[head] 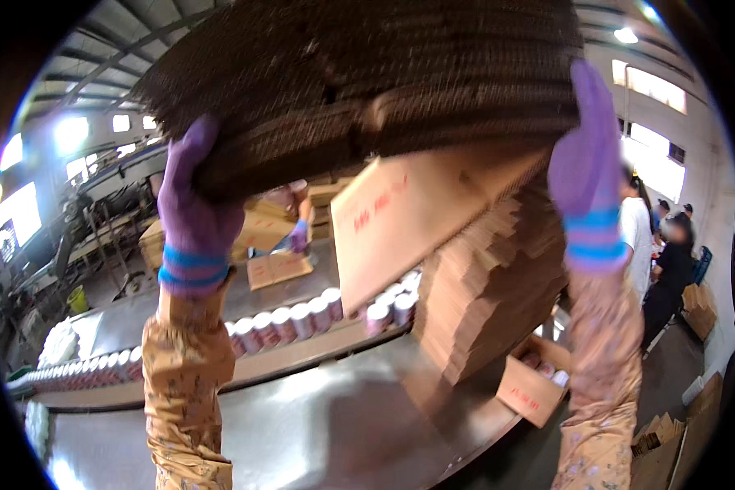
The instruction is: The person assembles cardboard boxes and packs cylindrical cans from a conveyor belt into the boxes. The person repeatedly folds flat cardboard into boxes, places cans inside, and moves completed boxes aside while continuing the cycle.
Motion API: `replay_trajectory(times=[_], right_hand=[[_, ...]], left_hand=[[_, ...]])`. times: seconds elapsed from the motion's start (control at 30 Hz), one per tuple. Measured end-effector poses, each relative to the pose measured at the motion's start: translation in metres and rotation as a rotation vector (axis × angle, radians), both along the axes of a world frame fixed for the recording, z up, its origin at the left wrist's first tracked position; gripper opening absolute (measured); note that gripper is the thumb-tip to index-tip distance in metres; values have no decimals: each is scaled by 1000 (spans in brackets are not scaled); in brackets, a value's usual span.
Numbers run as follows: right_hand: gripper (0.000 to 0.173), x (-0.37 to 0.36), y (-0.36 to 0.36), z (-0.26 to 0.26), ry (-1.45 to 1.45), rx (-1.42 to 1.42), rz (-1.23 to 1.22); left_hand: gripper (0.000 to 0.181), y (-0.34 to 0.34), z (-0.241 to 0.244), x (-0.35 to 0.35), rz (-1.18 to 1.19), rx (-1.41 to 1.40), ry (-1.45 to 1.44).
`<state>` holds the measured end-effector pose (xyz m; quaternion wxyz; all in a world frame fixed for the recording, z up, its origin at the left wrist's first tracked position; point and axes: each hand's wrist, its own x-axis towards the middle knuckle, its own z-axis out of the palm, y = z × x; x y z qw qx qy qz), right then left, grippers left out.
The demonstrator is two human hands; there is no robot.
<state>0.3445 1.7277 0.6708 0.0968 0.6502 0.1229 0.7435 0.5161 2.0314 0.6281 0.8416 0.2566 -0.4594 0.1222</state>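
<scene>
A thick stack of flattened cardboard cartons is raised high before me, slightly blurred. At its left end my left hand, in a purple glove with blue bands, grips the lower edge. My right hand, gloved the same way, presses flat against the right end. One cardboard carton panel with red print hangs below the stack. Behind it, another tall stack of flattened cartons leans on the metal table. Tubs with white lids stand in a row along the conveyor.
The metal worktable lies below my arms. An open carton holding tubs sits at its right edge. Across the conveyor, a co-worker's gloved hand is beside small cartons. Several people stand at the right, with more cardboard lower down.
</scene>
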Motion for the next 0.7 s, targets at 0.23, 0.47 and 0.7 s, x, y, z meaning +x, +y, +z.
replay_trajectory(times=[0.23,0.47,0.7], right_hand=[[48,-34,146,-268,278,837,806],[61,-142,198,-481,938,1607,826],[38,-112,95,-482,1336,1851,419]], left_hand=[[54,132,-219,-93,517,472,591],[59,181,-425,-208,311,1009,758],[29,262,-445,-158,670,1106,782]])
